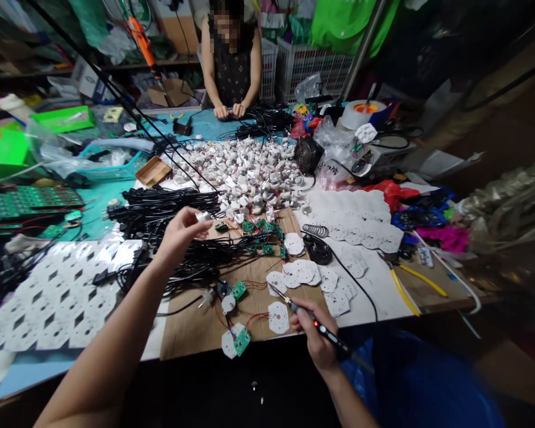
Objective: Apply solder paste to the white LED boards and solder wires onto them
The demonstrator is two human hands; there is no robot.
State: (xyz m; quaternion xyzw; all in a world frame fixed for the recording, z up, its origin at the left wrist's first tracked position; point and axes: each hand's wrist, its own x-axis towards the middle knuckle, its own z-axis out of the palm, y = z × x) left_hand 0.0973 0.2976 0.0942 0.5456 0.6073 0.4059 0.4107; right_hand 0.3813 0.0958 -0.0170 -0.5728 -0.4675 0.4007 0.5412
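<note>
My right hand (315, 339) is wrapped round a soldering iron (327, 336) with a lit red light, its tip pointing left over the cardboard near some white boards. Raised over the black cables (160, 214), my left hand (182, 232) pinches a small white part (203, 217), which looks like those in the heap behind. Below the iron's tip lies a white octagonal board (279, 317), joined by red wires to a green circuit board (242, 341). Another green circuit board (239, 289) rests farther back beside a round white piece (228, 304).
A large heap of white parts (249, 166) fills the table's middle. Sheets of white boards lie left (62, 297) and right (356, 220). Yellow-handled pliers (405, 288) and a coil iron stand (316, 238) are at the right. Across the table a person (232, 59) handles black cables.
</note>
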